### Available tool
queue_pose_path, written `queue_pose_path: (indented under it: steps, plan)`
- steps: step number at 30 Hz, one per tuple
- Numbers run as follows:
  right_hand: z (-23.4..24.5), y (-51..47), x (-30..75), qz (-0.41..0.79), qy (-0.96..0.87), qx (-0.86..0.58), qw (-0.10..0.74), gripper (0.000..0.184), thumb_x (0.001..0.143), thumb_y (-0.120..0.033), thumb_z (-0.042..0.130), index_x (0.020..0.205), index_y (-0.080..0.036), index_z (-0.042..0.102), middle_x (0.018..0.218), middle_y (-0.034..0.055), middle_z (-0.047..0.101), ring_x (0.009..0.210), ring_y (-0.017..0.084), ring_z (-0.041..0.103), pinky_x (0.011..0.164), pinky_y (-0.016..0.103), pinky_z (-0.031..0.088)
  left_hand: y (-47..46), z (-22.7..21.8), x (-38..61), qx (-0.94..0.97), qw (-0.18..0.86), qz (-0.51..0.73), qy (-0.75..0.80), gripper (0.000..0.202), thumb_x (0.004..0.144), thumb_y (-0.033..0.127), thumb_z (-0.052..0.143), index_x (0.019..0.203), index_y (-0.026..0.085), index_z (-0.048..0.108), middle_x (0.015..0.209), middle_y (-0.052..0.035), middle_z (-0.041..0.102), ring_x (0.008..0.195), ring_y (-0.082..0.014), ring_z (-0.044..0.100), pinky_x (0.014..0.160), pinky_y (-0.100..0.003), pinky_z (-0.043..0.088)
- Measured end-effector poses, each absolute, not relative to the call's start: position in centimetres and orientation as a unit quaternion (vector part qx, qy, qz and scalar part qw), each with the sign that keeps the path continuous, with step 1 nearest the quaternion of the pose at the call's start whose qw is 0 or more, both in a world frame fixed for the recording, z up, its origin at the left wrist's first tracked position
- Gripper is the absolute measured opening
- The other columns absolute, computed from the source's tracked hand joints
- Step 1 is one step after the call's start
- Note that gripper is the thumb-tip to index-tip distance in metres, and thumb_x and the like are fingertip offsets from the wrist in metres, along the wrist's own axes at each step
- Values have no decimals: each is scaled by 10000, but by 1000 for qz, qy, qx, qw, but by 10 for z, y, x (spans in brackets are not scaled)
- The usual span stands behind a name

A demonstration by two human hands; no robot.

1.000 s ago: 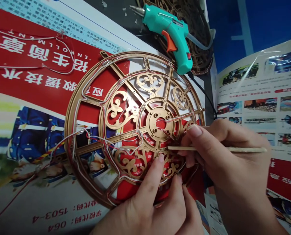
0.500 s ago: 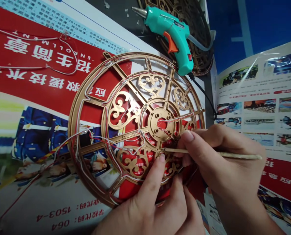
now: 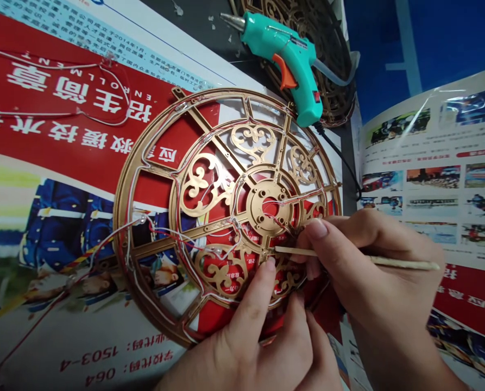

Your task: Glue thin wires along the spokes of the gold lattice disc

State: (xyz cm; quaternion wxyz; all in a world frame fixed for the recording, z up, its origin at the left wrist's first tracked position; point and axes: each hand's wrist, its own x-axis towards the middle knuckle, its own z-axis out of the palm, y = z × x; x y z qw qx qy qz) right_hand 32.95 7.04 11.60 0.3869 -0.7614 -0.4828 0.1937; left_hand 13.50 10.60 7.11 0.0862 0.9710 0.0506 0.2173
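A round gold openwork frame point(image 3: 124, 239), with scroll panels and a ringed hub, lies slightly tilted in front of me. Thin red and white wires point(image 3: 193, 241) run along its rings and spokes. My left hand point(image 3: 262, 336) holds its near edge, index fingertip pressed on the spoke just below the hub and the other fingers bent at the rim. Pinched in my right hand point(image 3: 364, 255) is a thin wooden stick point(image 3: 405, 263). Its tip points at the same spoke, close to my left index fingertip; whether it touches the wire there is unclear.
A teal hot glue gun point(image 3: 287, 60) rests beyond the frame, its black cord trailing right. Under it lies a darker openwork frame point(image 3: 332, 32). Printed posters point(image 3: 75, 125) cover the table, a leaflet point(image 3: 429, 136) lies right, and loose wire point(image 3: 34, 331) trails left.
The stick and my right hand have shifted very slightly to the right. My left hand and the frame stay in place.
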Motion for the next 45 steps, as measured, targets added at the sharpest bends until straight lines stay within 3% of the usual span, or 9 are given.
queue_pose_path:
  steps: [6, 11, 16, 20, 24, 27, 34, 39, 45]
  plan:
    - [117, 73, 331, 202, -487, -751, 397, 404, 957, -291, 843, 650, -209, 594, 613, -42, 651, 504, 85, 570, 465, 263, 409, 107, 65, 140, 954, 88, 277, 68, 337, 1091, 179, 451, 1218, 311, 733, 1259, 22, 675, 1287, -186, 578, 1028, -400, 553]
    - [116, 73, 330, 198, -468, -760, 405, 373, 941, -306, 860, 657, -214, 637, 673, -11, 703, 509, 91, 573, 442, 272, 385, 107, 67, 141, 960, 92, 254, 74, 317, 1070, 155, 513, 1249, 307, 726, 1272, 17, 672, 1320, -186, 556, 993, -364, 555]
    - [118, 74, 327, 196, -481, -757, 395, 341, 922, -291, 876, 670, -223, 656, 631, -22, 675, 519, 97, 575, 474, 266, 436, 109, 66, 140, 958, 96, 263, 66, 328, 1078, 161, 499, 1231, 319, 743, 1271, 29, 685, 1276, -173, 578, 960, -366, 569]
    - [119, 75, 327, 199, -495, -743, 403, 352, 927, -262, 870, 666, -217, 638, 659, -37, 705, 539, 78, 603, 500, 236, 464, 110, 66, 143, 963, 85, 250, 60, 338, 1073, 156, 486, 1224, 311, 746, 1267, 39, 700, 1252, -174, 613, 1017, -404, 586]
    - [118, 74, 328, 203, -481, -750, 406, 347, 934, -282, 866, 672, -217, 647, 666, -34, 698, 545, 78, 577, 488, 241, 427, 109, 68, 141, 968, 71, 238, 27, 336, 1062, 166, 496, 1272, 295, 724, 1396, 55, 661, 1296, -183, 601, 1036, -421, 603]
    - [117, 74, 327, 196, -457, -759, 421, 395, 934, -280, 864, 648, -211, 600, 640, -29, 671, 531, 93, 570, 483, 260, 425, 108, 71, 136, 975, 66, 210, 29, 307, 1067, 223, 534, 1324, 283, 691, 1408, 20, 638, 1347, -213, 566, 1072, -425, 595]
    - [117, 75, 321, 191, -486, -746, 412, 321, 917, -262, 879, 676, -233, 668, 699, -18, 729, 560, 94, 602, 494, 251, 449, 108, 72, 137, 973, 61, 219, 37, 263, 1052, 288, 609, 1297, 272, 703, 1375, -14, 659, 1301, -224, 582, 1026, -402, 610]
    - [117, 74, 320, 217, -481, -736, 424, 324, 914, -259, 878, 669, -233, 668, 656, -28, 704, 490, 84, 544, 455, 252, 425, 110, 69, 139, 973, 57, 221, 22, 299, 1060, 241, 542, 1306, 270, 708, 1360, -5, 679, 1294, -210, 613, 1058, -442, 622]
    - [115, 75, 318, 205, -466, -744, 434, 323, 912, -248, 880, 683, -224, 654, 723, -17, 746, 559, 99, 631, 474, 241, 479, 110, 69, 139, 968, 60, 242, 29, 365, 1044, 164, 481, 1302, 287, 707, 1313, 24, 689, 1277, -185, 637, 1047, -425, 623]
